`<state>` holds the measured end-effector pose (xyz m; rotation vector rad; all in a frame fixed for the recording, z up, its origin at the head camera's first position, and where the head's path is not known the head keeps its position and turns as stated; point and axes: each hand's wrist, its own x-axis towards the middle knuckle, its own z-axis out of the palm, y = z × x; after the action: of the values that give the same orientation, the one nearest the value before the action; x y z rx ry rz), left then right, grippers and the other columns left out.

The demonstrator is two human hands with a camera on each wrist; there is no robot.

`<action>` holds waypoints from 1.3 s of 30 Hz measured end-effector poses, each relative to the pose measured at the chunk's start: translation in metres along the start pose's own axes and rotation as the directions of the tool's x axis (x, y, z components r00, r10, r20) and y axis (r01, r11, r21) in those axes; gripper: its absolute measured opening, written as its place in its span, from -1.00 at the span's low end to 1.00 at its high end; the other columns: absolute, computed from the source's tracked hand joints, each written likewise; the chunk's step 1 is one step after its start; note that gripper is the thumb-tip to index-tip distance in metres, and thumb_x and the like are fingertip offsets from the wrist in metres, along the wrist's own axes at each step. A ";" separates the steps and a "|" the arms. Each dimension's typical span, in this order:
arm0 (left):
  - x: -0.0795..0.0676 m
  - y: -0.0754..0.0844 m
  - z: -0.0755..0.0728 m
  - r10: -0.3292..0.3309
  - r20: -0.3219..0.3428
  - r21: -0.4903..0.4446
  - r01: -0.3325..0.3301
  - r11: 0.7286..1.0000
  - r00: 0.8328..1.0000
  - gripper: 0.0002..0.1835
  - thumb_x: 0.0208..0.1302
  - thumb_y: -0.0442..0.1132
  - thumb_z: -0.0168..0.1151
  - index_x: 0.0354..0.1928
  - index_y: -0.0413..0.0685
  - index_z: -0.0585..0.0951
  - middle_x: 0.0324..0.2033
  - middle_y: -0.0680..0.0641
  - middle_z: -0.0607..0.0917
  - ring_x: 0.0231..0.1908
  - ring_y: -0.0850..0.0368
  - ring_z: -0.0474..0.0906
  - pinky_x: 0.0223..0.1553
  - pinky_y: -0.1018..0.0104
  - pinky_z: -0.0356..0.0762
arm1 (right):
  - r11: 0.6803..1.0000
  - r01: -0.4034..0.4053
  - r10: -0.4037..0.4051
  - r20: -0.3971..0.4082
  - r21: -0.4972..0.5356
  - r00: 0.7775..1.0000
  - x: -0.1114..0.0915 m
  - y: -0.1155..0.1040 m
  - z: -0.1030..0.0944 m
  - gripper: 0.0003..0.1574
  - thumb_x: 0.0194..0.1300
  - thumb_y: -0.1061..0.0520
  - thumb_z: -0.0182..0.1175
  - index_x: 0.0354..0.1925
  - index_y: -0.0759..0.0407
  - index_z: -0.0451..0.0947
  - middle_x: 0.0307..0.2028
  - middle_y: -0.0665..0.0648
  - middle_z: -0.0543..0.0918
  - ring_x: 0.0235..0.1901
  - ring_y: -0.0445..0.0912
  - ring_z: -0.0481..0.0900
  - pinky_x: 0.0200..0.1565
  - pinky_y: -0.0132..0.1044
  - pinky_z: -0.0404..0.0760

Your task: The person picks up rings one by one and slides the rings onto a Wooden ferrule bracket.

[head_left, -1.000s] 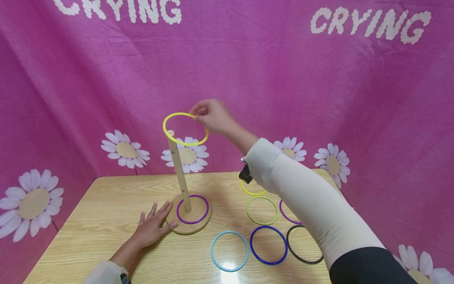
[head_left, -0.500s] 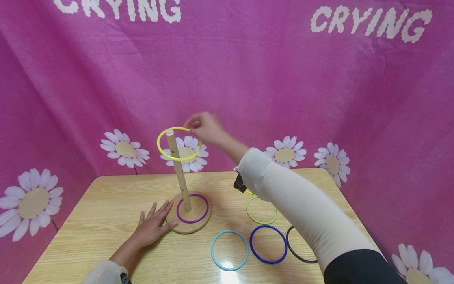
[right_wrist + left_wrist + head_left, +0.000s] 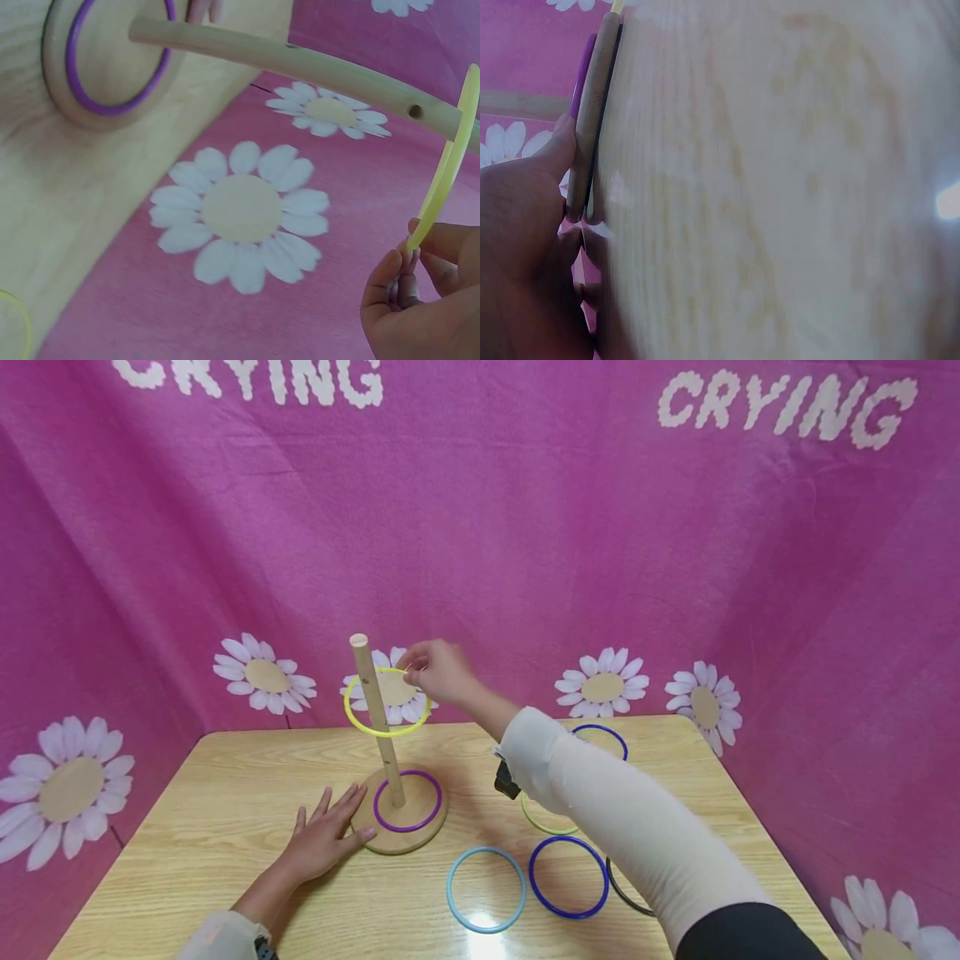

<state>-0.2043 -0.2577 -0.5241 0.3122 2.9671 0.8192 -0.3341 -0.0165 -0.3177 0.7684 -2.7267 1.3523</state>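
Observation:
My right hand [image 3: 441, 675] pinches a yellow ring [image 3: 350, 714] at its far right edge. The ring encircles the upper part of a wooden post [image 3: 385, 752], below its top; the right wrist view also shows the post [image 3: 247, 49] passing through it. At the post's foot, a purple ring [image 3: 438, 810] lies around it on the round wooden base [image 3: 375, 842]. My left hand [image 3: 318, 842] rests with fingers spread at the left edge of that base. In the left wrist view, the thumb [image 3: 559, 146] touches the base's rim [image 3: 592, 112].
On the wooden table [image 3: 225, 810], a light blue ring [image 3: 450, 893] and a dark blue ring [image 3: 531, 868] lie in front. A black ring [image 3: 626, 900], a lime ring [image 3: 536, 822] and another blue ring [image 3: 624, 743] are partly hidden by the right sleeve [image 3: 622, 810]. A pink cloth hangs behind.
My right hand has brought the yellow ring from above the post's top down around it, lowering it along the upper part. The left hand has stayed in place.

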 end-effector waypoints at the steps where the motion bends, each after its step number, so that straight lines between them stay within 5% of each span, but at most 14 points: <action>1: 0.000 0.000 0.000 -0.001 -0.001 0.000 0.001 1.000 1.000 -0.12 0.46 0.27 0.15 0.63 0.01 0.16 0.60 -0.16 0.14 0.56 -0.48 -0.23 0.33 -0.64 -0.47 | 1.000 0.004 -0.004 -0.005 -0.002 1.000 -0.001 0.002 0.002 -0.82 0.32 0.35 0.32 -0.11 0.27 0.75 -0.21 0.21 0.79 -0.32 -0.13 0.66 -0.41 -0.48 0.53; 19: -0.001 0.002 -0.001 -0.012 -0.003 0.004 0.012 1.000 1.000 -0.12 0.46 0.26 0.15 0.64 0.04 0.14 0.60 -0.15 0.14 0.57 -0.47 -0.22 0.34 -0.64 -0.47 | 0.998 -0.005 0.005 -0.013 -0.056 1.000 -0.024 0.058 0.053 -0.86 0.25 0.35 0.35 -0.20 0.24 0.77 -0.38 0.11 0.75 -0.40 -0.22 0.56 -0.38 -0.47 0.47; 39: 0.000 0.000 -0.001 -0.021 0.014 -0.001 0.021 1.000 1.000 -0.11 0.45 0.30 0.12 0.65 0.08 0.10 0.61 -0.16 0.12 0.57 -0.46 -0.25 0.33 -0.64 -0.49 | 0.979 -0.189 0.186 -0.045 -0.080 0.982 -0.051 0.110 0.103 -0.77 0.16 0.35 0.32 -0.24 0.12 0.79 -0.47 -0.02 0.69 -0.45 -0.25 0.49 -0.38 -0.40 0.46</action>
<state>-0.2044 -0.2580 -0.5231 0.2852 2.9519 0.8125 -0.3147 -0.0163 -0.4758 0.4866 -2.8668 1.2559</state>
